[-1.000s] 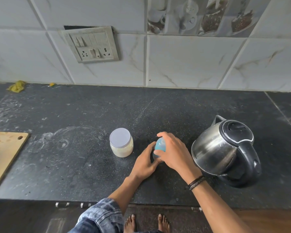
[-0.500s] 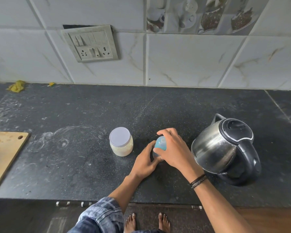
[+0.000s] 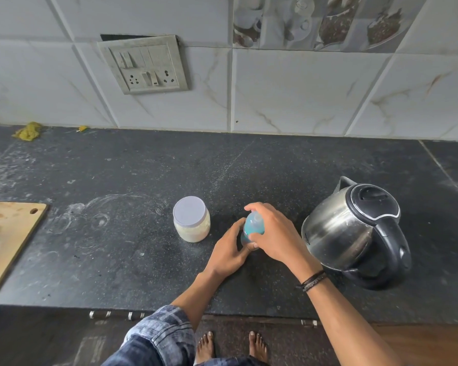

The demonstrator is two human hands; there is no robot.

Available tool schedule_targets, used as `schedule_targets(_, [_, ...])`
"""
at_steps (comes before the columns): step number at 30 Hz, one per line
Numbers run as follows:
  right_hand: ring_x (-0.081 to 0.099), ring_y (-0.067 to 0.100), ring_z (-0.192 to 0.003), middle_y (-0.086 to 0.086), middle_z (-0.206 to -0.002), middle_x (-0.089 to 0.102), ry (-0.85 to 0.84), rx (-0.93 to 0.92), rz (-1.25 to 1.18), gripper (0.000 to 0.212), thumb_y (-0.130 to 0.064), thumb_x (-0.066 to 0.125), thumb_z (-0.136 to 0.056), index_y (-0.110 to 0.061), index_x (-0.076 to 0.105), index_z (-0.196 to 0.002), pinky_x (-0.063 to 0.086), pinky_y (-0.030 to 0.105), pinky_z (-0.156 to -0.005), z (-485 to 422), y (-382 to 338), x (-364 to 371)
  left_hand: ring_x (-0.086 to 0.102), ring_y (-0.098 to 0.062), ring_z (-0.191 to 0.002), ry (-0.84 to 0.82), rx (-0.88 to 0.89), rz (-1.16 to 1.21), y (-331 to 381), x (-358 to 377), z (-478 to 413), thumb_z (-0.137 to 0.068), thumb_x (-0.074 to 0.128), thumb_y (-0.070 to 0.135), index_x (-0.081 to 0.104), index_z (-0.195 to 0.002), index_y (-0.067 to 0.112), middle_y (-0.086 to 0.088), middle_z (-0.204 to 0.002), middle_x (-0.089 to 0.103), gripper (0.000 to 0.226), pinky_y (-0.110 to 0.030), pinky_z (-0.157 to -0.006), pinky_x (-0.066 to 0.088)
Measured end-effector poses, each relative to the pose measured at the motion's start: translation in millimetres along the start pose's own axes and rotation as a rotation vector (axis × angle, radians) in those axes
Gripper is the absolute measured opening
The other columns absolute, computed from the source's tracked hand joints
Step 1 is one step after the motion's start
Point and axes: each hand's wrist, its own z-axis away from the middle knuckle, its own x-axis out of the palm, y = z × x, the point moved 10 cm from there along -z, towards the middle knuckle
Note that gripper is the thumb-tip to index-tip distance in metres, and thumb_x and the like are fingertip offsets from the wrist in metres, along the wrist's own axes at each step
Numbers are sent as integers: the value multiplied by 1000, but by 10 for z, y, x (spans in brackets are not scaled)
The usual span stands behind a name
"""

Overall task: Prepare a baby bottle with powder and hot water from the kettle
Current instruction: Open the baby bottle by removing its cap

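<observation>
My left hand [image 3: 229, 253] wraps the base of the small blue-topped baby bottle [image 3: 253, 228] on the dark stone worktop [image 3: 143, 260], between the white-lidded powder jar [image 3: 191, 219] and steel kettle [image 3: 354, 236]; my right hand's [image 3: 273, 233] grip pinches its top.

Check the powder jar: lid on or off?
On. The powder jar stands upright on the counter with its pale lid covering the mouth; neither hand touches it.

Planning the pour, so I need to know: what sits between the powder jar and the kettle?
In the head view, the bottle stands between jar and kettle, held by the left hand and right hand.
</observation>
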Motion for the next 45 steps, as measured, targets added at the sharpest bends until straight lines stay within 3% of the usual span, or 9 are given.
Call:
schedule_targets(5, [56, 17, -119, -7, -137, 52, 54, 14, -9, 64, -33, 81, -86, -31, 51, -143, 44, 29, -87, -26, 16, -30, 55, 3, -122, 3, 1, 14, 17, -2, 1, -87, 55, 76, 38, -141, 45, 30, -136, 54, 65, -19, -97, 45])
schedule_targets(9, [54, 20, -123, -6, -135, 55, 23, -1, 7, 56, -29, 79, -90, -29, 53, -140, 45, 31, -93, -14, 17, 38, 53, 5, -125, 9, 5, 8, 5, -10, -6, -86, 53, 77, 37, -143, 45, 30, -138, 54, 67, -18, -98, 43])
schedule_targets(14, [53, 18, -119, -6, -134, 51, 81, 14, -3, 57, -44, 76, -90, -30, 53, -140, 49, 34, -91, -9, -3, -18, 54, 7, -121, 18, 9, 9, 38, -23, -2, -86, 53, 78, 36, -140, 51, 40, -134, 51, 62, -12, -95, 42])
schedule_targets(18, [54, 18, -118, -7, -129, 55, 56, 1, 7, 38, -36, 69, -98, -30, 56, -134, 48, 33, -86, 7, -34, 3, 53, 7, -123, 12, 16, 7, 43, -14, 0, -86, 51, 79, 38, -142, 45, 38, -134, 51, 67, -14, -97, 42])
schedule_targets(21, [54, 18, -118, -7, -132, 51, 79, 11, 31, 45, -35, 73, -95, -31, 55, -135, 51, 36, -87, 17, -46, -43, 54, 5, -122, 19, 4, 18, 35, -12, -2, -83, 49, 82, 40, -143, 41, 32, -134, 54, 74, -19, -97, 45])
schedule_targets(32, [56, 17, -115, -8, -129, 56, 103, 47, 21, 50, -39, 78, -89, -32, 57, -134, 49, 36, -85, 6, -21, -132, 52, 11, -123, 20, 11, 8, 85, -34, 2, -88, 58, 74, 36, -137, 54, 44, -134, 48, 57, -6, -94, 38])
schedule_targets(37, [59, 20, -116, -8, -128, 61, 43, 43, 22, 43, -25, 75, -91, -30, 59, -131, 49, 36, -89, 3, -13, -61, 53, 6, -124, 0, -1, 15, 50, -11, 7, -87, 57, 75, 40, -143, 40, 33, -135, 53, 68, -16, -98, 42])
schedule_targets(42, [59, 19, -114, -7, -129, 58, 57, 48, 7, 52, -35, 80, -88, -30, 58, -135, 42, 30, -83, -16, -21, -109, 54, 3, -123, -8, -8, 1, 33, 0, -1, -90, 60, 69, 40, -143, 39, 25, -137, 56, 64, -20, -98, 45])
schedule_targets(45, [60, 20, -117, -7, -131, 60, 11, 37, 30, 47, -21, 76, -91, -28, 59, -134, 48, 33, -89, -13, -24, -59, 55, -1, -126, -18, -4, -2, 13, 14, -5, -89, 59, 70, 40, -146, 33, 21, -140, 56, 70, -23, -100, 45])
